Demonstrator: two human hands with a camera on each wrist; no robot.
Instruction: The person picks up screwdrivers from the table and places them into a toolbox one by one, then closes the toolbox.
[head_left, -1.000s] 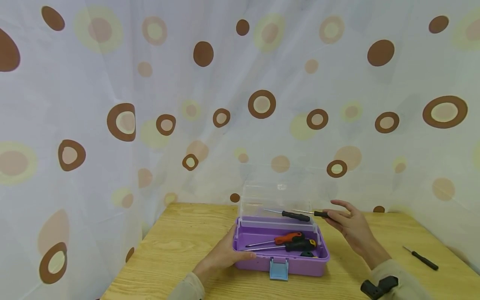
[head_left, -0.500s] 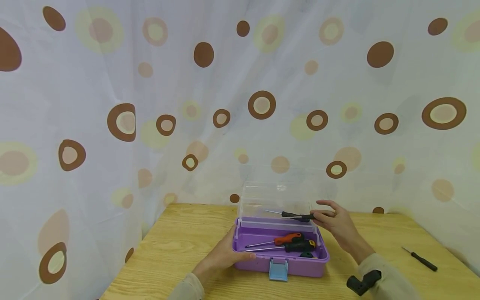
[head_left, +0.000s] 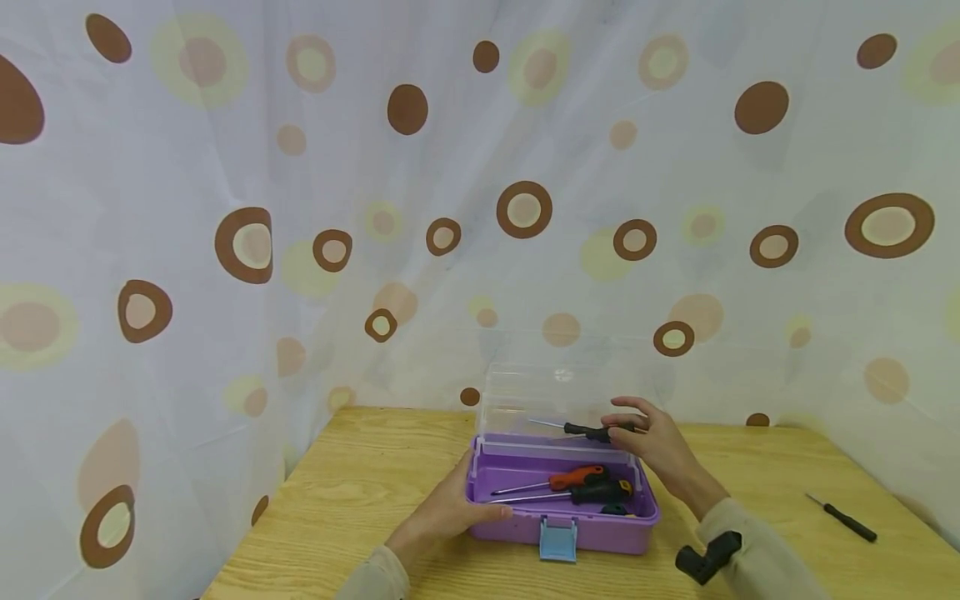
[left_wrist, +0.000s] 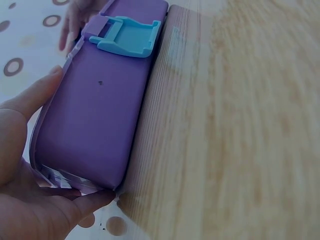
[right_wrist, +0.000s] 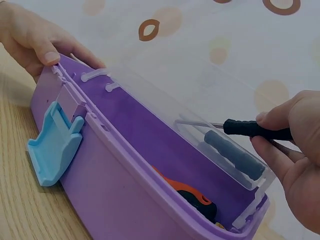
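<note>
Head view: a small black screwdriver [head_left: 592, 431] held over the clear tray [head_left: 555, 417] of an open purple toolbox [head_left: 592, 529]

Right hand [head_left: 656, 442] pinches the screwdriver's handle between thumb and fingers [right_wrist: 272, 150], tip pointing across the tray where another dark-handled tool [right_wrist: 235, 155] already lies. Left hand [head_left: 450, 512] is wrapped round the box's left end, fingers curled on the wall, bracing it on the bench [head_left: 360, 492]. Looks like the putting-away step, roughly mid-way: an orange-handled driver [head_left: 573, 477] and a black one [head_left: 600, 492] sit in the bottom, one more screwdriver [head_left: 843, 517] lies well off to the right. Next move probably calls for lowering it flat alongside the other tool without knocking the tray.
</note>
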